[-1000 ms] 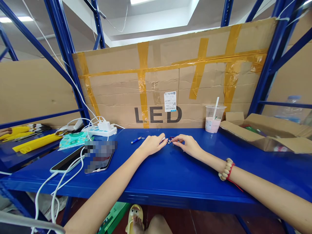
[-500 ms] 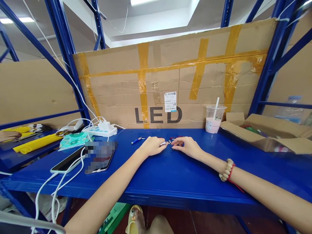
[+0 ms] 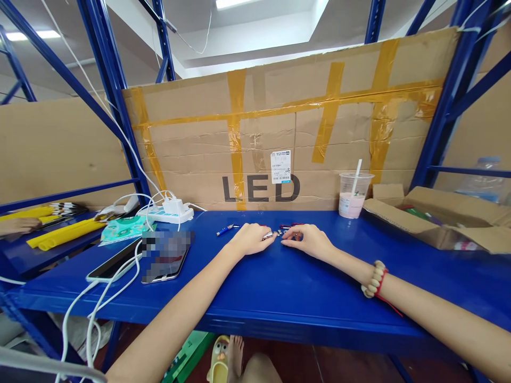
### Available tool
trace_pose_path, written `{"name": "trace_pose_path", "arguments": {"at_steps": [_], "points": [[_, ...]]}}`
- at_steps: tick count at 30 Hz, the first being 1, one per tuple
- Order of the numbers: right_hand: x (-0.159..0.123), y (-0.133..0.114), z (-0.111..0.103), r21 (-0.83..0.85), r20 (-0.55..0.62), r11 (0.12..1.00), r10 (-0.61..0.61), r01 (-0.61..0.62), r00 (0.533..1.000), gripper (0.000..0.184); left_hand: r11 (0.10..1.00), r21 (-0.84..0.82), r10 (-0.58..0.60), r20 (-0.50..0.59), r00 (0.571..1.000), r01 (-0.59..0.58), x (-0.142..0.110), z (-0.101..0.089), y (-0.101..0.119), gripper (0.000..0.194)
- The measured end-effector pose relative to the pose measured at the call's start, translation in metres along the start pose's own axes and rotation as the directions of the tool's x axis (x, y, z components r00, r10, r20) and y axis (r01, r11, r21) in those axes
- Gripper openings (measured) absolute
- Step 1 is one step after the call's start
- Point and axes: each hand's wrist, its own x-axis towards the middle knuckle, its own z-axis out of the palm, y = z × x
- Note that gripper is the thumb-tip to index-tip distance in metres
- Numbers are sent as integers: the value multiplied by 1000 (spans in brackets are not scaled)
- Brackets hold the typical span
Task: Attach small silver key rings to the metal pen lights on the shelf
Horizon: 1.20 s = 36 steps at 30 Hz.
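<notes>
Over the blue tabletop [image 3: 275, 287], my left hand [image 3: 251, 239] is closed around a small silvery cylindrical piece [image 3: 268, 235] that pokes out by the thumb. Facing it, a short gap to the right, my right hand [image 3: 309, 238] has thumb and forefinger brought together in a pinch; what sits between them is too small to name. A few tiny light bits [image 3: 280, 232] lie between the two hands. Behind my left hand rests a short blue pen-like piece [image 3: 225, 230] with a metal end. Dark red thin parts [image 3: 293, 224] show behind my right fingers.
To the left are a phone [image 3: 171, 260], white cables, a power strip [image 3: 186, 214] and a teal packet [image 3: 126, 229]. A drink cup [image 3: 351, 205] and an open cardboard box [image 3: 439, 223] stand at right. Another person's hand [image 3: 18, 226] is at far left by yellow tubes [image 3: 66, 232].
My right fingertips have drawn together and dipped slightly. The left hand keeps its hold on the silvery piece. Below the table, my foot has come out of the yellow slipper.
</notes>
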Motion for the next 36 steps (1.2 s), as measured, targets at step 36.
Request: {"name": "trace_pose_path", "arguments": {"at_steps": [36], "points": [[0, 4, 2, -43, 24, 998, -42, 43, 999, 18, 1000, 13, 4, -10, 1000, -4, 1, 3, 0, 40]]}}
